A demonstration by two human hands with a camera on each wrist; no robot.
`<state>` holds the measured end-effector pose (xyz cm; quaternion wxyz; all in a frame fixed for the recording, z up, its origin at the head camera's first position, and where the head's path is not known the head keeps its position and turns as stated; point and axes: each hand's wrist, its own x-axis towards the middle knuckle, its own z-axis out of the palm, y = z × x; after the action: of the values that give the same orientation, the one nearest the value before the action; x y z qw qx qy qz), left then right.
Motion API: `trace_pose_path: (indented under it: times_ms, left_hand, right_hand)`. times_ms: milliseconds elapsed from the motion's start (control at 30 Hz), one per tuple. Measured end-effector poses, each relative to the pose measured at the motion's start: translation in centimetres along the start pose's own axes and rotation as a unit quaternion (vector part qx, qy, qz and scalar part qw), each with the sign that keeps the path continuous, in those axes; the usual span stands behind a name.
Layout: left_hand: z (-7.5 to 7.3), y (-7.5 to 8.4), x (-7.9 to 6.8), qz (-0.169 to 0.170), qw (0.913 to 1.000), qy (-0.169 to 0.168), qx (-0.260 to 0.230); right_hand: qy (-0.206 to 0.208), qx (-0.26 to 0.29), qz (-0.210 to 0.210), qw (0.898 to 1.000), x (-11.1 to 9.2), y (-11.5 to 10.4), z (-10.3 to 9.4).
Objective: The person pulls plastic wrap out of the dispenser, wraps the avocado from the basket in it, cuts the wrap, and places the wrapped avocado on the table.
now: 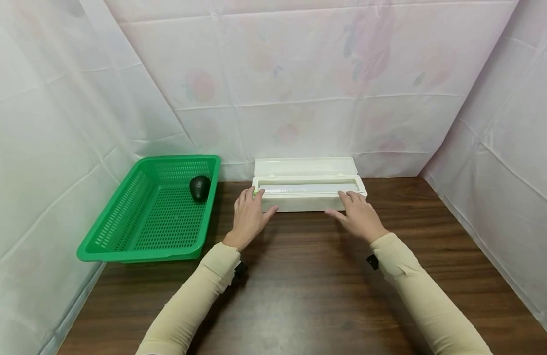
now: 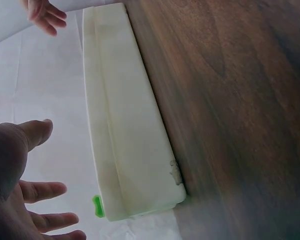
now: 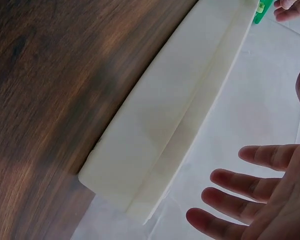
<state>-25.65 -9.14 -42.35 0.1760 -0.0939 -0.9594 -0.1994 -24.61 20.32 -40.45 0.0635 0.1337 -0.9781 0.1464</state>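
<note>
A long white plastic-wrap dispenser [image 1: 309, 203] stands at the back of the table with its lid [image 1: 305, 166] raised against the wall sheet. Inside its slot lies a pale roll [image 1: 309, 188]. A small green slider [image 2: 98, 206] sits at its left end. My left hand [image 1: 248, 217] is over the dispenser's left front corner, fingers spread and pointing forward. At the right front corner, my right hand [image 1: 358, 215] is spread the same way. Both wrist views show the fingers apart, with nothing between them and the dispenser's front face in sight.
To the left stands a green plastic basket [image 1: 144, 256] with a dark avocado [image 1: 200, 188] in its back right part. Pale floral sheets [image 1: 291, 88] hang behind and on both sides of the brown wooden table [image 1: 300, 291].
</note>
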Motion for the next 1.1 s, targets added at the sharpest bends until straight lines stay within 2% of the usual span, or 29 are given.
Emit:
trace_pose_path:
  times_ms: [467,733,900,1100]
  left_hand:
    - [0.3,-0.3,0.5,-0.012,0.9998,0.003,-0.014]
    - [0.8,-0.7,0.9,-0.025,0.9995,0.004,-0.02]
    - [1.2,-0.9,1.2,-0.028,0.9992,0.011,-0.027]
    - [1.5,-1.0,1.6,-0.046,0.9983,0.004,-0.037]
  right_hand:
    - [0.012,-0.008,0.002,1.0,0.3,1.0,0.1]
    - [0.042,0.005,-0.002,0.999,0.4,1.9,0.4]
    - [0.029,0.006,0.008,1.0,0.5,2.4,0.1]
    - [0.02,0.005,0.018,1.0,0.7,2.9,-0.2]
